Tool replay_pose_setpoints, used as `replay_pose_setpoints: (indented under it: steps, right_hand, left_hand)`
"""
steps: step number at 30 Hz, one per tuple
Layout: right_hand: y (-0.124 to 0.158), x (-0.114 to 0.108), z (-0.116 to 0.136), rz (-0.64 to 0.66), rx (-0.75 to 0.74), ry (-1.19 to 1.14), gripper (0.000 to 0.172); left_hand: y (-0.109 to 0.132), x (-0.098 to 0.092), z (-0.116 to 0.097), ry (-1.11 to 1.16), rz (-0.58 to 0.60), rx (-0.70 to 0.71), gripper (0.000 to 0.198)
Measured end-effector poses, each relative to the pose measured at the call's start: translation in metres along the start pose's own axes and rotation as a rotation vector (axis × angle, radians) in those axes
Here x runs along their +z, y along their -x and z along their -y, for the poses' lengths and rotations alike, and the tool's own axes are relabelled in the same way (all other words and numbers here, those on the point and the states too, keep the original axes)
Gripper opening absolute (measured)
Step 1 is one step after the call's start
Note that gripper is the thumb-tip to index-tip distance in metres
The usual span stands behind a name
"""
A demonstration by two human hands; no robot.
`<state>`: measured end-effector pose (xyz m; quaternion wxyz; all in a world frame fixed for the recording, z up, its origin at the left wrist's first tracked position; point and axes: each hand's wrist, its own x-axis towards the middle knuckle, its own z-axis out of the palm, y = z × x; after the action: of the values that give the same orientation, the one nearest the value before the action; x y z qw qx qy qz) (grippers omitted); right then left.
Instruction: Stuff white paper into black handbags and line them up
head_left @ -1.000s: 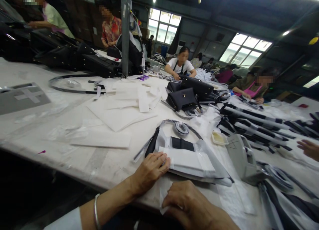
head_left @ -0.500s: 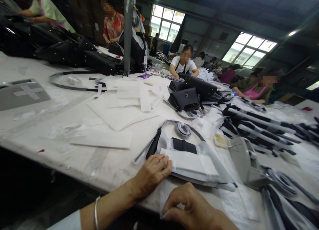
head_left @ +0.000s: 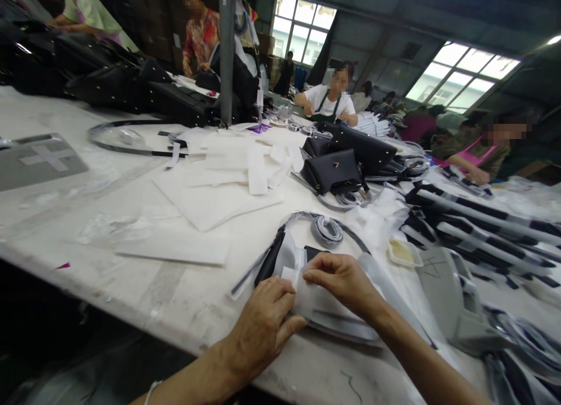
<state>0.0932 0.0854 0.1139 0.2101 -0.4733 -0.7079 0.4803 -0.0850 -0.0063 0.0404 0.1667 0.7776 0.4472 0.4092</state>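
Observation:
A black handbag point(head_left: 269, 265), partly wrapped in white and translucent sheeting, lies in front of me with its long strap looped behind. My left hand point(head_left: 267, 311) grips its near left side, fingers on top of the wrapping and thumb at the front edge. Between the thumb and fingers of my right hand point(head_left: 333, 276) is the edge of a translucent wrapping sheet point(head_left: 318, 303), drawn over the bag's front. That hand hides much of the bag's middle. A wrapped strap coil point(head_left: 326, 232) rests just behind the bag.
White paper sheets point(head_left: 228, 165) lie left of centre. Black handbags point(head_left: 333, 170) are piled behind. A grey tape dispenser point(head_left: 456, 300), a small plastic dish point(head_left: 403, 253) and wrapped straps point(head_left: 477, 212) lie right. A metal post point(head_left: 227, 54) rises at the back; people work beyond the table.
My right hand has moved up from the table's front edge onto the bag, bringing the translucent sheet over the white padding. My left hand stays at the bag's left side. The view has shifted slightly.

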Motion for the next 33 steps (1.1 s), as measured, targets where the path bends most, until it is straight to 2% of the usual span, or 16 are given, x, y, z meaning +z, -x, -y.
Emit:
replay_pose_setpoints:
  steps: [1, 3, 6, 9, 11, 14, 18, 21, 25, 30, 33]
  right_hand:
    - [-0.006, 0.000, -0.006, -0.011, 0.001, 0.063, 0.014]
    - [-0.015, 0.002, -0.018, -0.024, -0.026, 0.205, 0.012]
    - [-0.021, 0.006, -0.031, -0.052, -0.164, 0.410, 0.009]
    - [-0.022, 0.010, -0.038, -0.079, -0.247, 0.504, 0.008]
    - [-0.022, 0.011, -0.040, -0.084, -0.251, 0.517, 0.009]
    - [-0.023, 0.013, -0.042, -0.095, -0.236, 0.527, 0.010]
    - [-0.027, 0.015, -0.039, -0.113, -0.115, 0.536, 0.013]
    - [-0.034, 0.014, -0.033, -0.108, -0.005, 0.563, 0.016]
    - [-0.045, 0.012, -0.022, -0.128, 0.063, 0.641, 0.021]
    - [-0.051, 0.006, -0.017, -0.177, -0.053, 0.571, 0.011]
    - [-0.062, 0.002, -0.025, -0.123, -0.088, 0.433, 0.027]
  left_hand:
    - [-0.003, 0.003, 0.000, 0.004, -0.044, -0.019, 0.004]
    - [-0.007, 0.011, 0.000, -0.010, -0.108, -0.048, 0.016]
    - [-0.012, 0.020, 0.001, -0.101, -0.190, -0.079, 0.023]
    - [-0.015, 0.023, -0.001, -0.202, -0.235, -0.120, 0.021]
    - [-0.016, 0.022, -0.002, -0.256, -0.209, -0.134, 0.017]
    - [-0.019, 0.018, -0.007, -0.362, -0.136, -0.070, 0.019]
    - [-0.017, 0.015, -0.013, -0.420, -0.192, 0.124, 0.025]
    - [-0.010, 0.016, -0.016, -0.395, -0.135, 0.238, 0.025]
    - [-0.002, 0.021, -0.017, -0.452, -0.056, 0.208, 0.023]
    - [0.000, 0.027, -0.016, -0.470, -0.052, 0.175, 0.026]
    - [0.001, 0.029, -0.015, -0.464, -0.080, 0.187, 0.026]
